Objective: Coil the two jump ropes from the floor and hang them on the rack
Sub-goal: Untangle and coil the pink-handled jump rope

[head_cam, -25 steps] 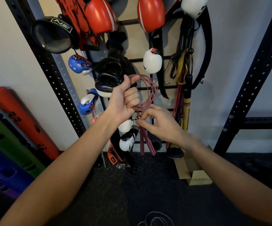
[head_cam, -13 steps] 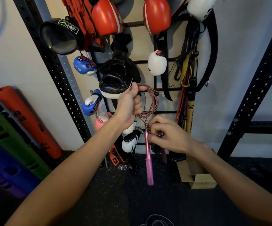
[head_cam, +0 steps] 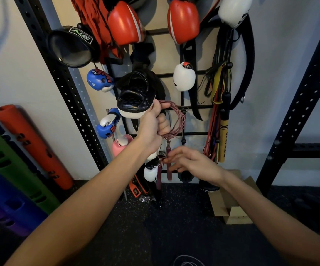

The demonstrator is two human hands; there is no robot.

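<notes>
At frame centre, a left hand (head_cam: 153, 125) clenches a coiled pink jump rope (head_cam: 176, 120) before the wall rack (head_cam: 191, 107); the right hand (head_cam: 191, 164), fingers loosely spread, touches its dangling handles (head_cam: 168, 162). A white rope (head_cam: 188, 261) lies at bottom edge.

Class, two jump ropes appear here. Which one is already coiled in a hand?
The pink jump rope, looped in the left hand at the rack. The white jump rope lies on the floor.

Two red boxing gloves (head_cam: 124, 25) above the left hand (head_cam: 152, 125); two pink jump-rope handles (head_cam: 168, 162) hanging below it; one coiled pink rope (head_cam: 176, 120) in its grip; two blue gloves (head_cam: 99, 80) to its left.
</notes>
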